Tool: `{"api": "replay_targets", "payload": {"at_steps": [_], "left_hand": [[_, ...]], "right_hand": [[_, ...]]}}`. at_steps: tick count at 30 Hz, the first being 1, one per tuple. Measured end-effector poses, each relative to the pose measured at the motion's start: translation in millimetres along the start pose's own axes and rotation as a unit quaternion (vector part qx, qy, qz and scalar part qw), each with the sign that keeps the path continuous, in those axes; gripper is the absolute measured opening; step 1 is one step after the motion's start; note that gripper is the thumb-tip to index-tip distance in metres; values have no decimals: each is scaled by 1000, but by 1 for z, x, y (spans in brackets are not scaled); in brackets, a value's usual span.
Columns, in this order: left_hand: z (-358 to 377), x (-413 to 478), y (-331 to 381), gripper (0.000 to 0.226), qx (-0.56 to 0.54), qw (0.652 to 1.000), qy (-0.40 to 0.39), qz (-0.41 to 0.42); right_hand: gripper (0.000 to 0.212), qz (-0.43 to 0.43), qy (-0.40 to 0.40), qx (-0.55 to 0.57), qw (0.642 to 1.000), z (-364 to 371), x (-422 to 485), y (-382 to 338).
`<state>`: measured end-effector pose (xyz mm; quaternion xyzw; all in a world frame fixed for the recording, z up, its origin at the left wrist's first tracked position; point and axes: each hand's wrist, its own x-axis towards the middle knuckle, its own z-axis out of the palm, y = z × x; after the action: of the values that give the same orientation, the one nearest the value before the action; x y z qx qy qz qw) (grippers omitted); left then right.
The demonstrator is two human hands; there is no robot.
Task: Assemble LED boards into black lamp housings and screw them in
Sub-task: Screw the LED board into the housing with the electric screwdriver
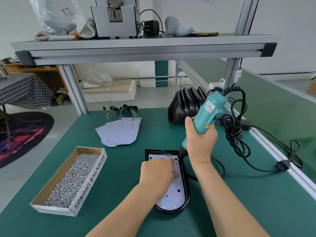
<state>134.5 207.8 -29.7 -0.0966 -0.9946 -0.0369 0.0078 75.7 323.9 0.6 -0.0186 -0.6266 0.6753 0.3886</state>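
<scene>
On the green bench [119, 211], just left of the left hand [158, 171], an open cardboard box [89, 183] is sitting heaped with silver screws [71, 178]. Under that hand the black lamp housing [186, 200] is lying flat with an LED board [172, 194] seated inside it. Beyond the left hand, spare LED boards [121, 132] are lying fanned out, their coloured wires trailing away. Behind the right hand [199, 144], more empty housings [186, 105] are leaning in a row on edge. To the right of that hand a black cable [236, 130] is lying in loose coils and running off along the bench edge. Overhead, a metal shelf [136, 43] is carrying a grey machine [114, 21] and a clear bag of screws [56, 19].

The left hand is resting palm down on the board, fingers spread over its far half, thumb stretched along it. The right hand is wrapping tightly round a teal electric screwdriver [210, 113], holding it tilted, with its tip touching the board's far right corner, close beside the left fingertips [171, 160].
</scene>
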Motion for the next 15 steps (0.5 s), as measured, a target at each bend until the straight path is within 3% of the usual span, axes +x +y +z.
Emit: {"api": "replay_targets", "payload": {"at_steps": [15], "left_hand": [[5,2,1,27,24,1000,15,11]], "right_hand": [[31,-14,-56,-17,998,8,-7,8]]}}
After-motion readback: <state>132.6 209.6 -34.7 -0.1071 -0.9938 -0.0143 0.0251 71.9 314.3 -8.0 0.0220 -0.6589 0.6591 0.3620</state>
